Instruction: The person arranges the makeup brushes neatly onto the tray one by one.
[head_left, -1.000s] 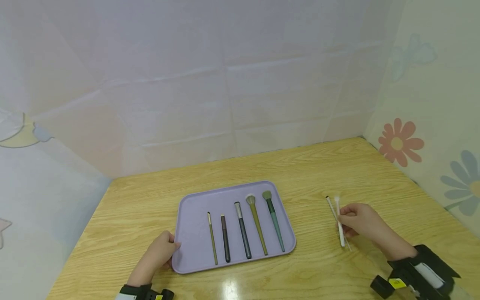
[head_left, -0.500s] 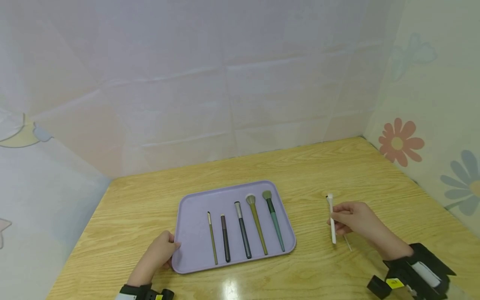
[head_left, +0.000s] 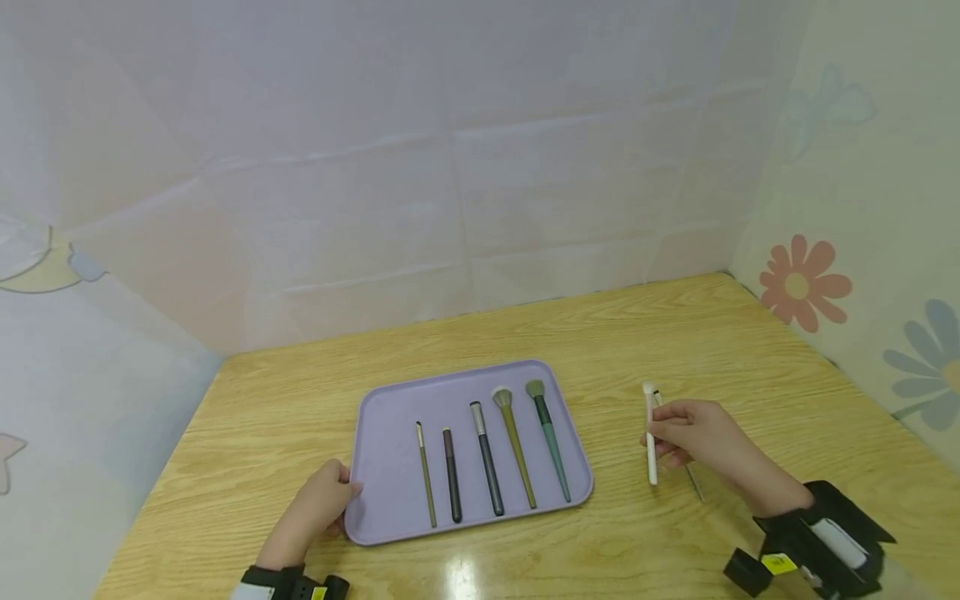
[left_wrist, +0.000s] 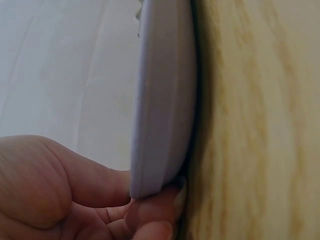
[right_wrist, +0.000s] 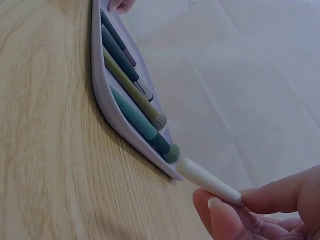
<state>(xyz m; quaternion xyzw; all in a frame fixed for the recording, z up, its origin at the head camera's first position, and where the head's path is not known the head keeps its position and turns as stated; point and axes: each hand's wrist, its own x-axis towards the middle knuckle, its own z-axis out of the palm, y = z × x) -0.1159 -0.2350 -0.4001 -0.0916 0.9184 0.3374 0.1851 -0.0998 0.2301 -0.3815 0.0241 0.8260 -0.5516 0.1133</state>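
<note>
My right hand (head_left: 697, 437) pinches a white makeup brush (head_left: 650, 442) between thumb and fingers, its white bristles pointing away, to the right of the tray. In the right wrist view the handle end of that white brush (right_wrist: 210, 181) sticks out from the fingertips. Beneath this hand a second thin white brush (head_left: 694, 483) with a dark tip lies partly hidden on the table. At the lilac tray's (head_left: 390, 533) left edge, my left hand (head_left: 321, 502) grips the rim. The left wrist view shows the thumb on top of the tray rim (left_wrist: 160, 125) and fingers beneath.
Several makeup brushes lie side by side in the tray, among them a teal brush (head_left: 553, 446), an olive brush (head_left: 515, 446) and a thin brush (head_left: 425, 475) at the left. The wooden table (head_left: 637, 333) meets a draped wall (head_left: 360, 208) behind and a flowered one at right.
My right hand has lifted the white brush and carried it left toward the tray, uncovering more of the second white brush. The left hand has stayed on the tray rim.
</note>
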